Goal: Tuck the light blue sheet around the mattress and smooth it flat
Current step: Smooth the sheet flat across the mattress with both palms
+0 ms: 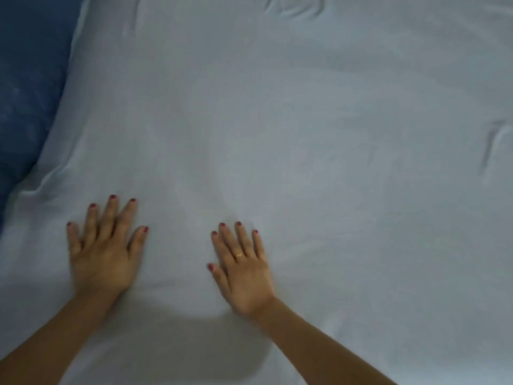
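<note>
Both palms lie flat, fingers spread, on the light blue sheet [277, 120] — left hand [102, 257] nearer the dark blue pillow [30, 79], right hand [244, 273] farther. Sweep outward with even pressure (toward the far creases [494, 145]) — no bunching.

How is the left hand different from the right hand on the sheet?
The left hand has its fingers spread wide, while the right hand keeps its fingers closer together. The right hand wears a gold ring; the left hand shows none. The left hand lies nearer the dark blue fabric, the right hand nearer the middle. Both lie flat, palm down, on the sheet, with red nails.
</note>
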